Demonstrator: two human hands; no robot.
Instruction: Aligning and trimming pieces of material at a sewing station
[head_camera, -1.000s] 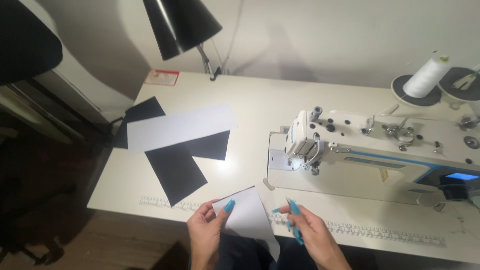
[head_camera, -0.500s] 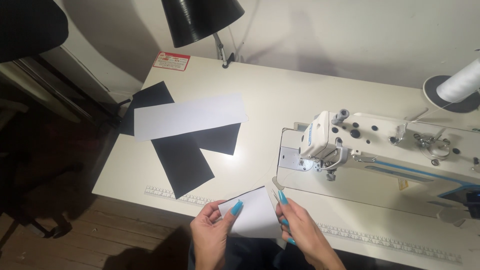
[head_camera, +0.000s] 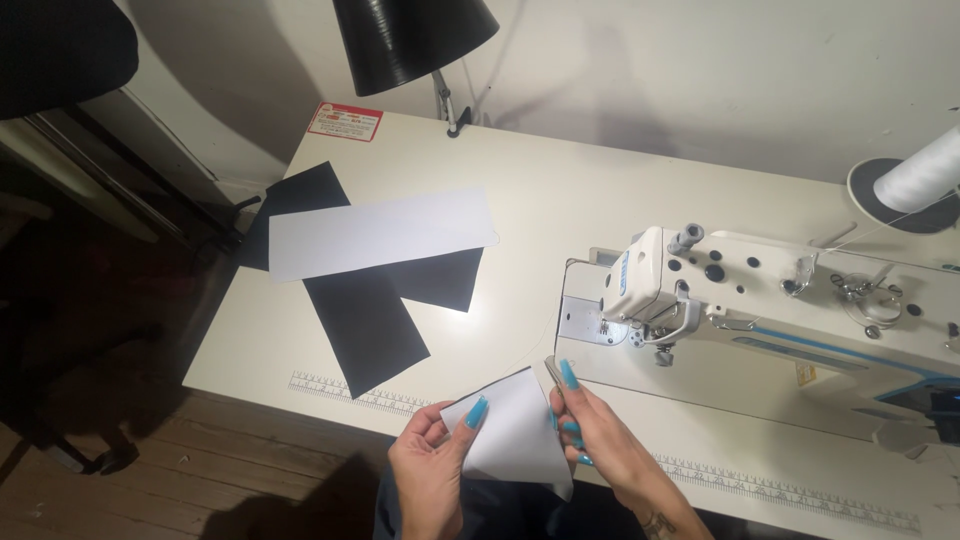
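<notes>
Two hands hold one small white fabric piece at the near edge of the desk.

Largest first: the long cream-white desk (head_camera: 560, 215) has open room across its middle and toward 12 o'clock; its near edge carries a printed ruler strip. At 3 o'clock sits the white industrial sewing machine (head_camera: 760, 285), its needle area close to the hands. At 10 o'clock lie overlapping black fabric rectangles (head_camera: 365, 325) under a long white fabric strip (head_camera: 380, 235), well apart. The small white fabric piece (head_camera: 515, 430) hangs over the desk edge at 6 o'clock. The left hand (head_camera: 430, 470) pinches its left edge, thumb on top; the right hand (head_camera: 590, 425) is closed narrowly on its right edge, with a small metal tool, likely snips, at its fingertips. Judging by this, trimming or aligning is in hand; the next move calls for a steady, flat piece.
</notes>
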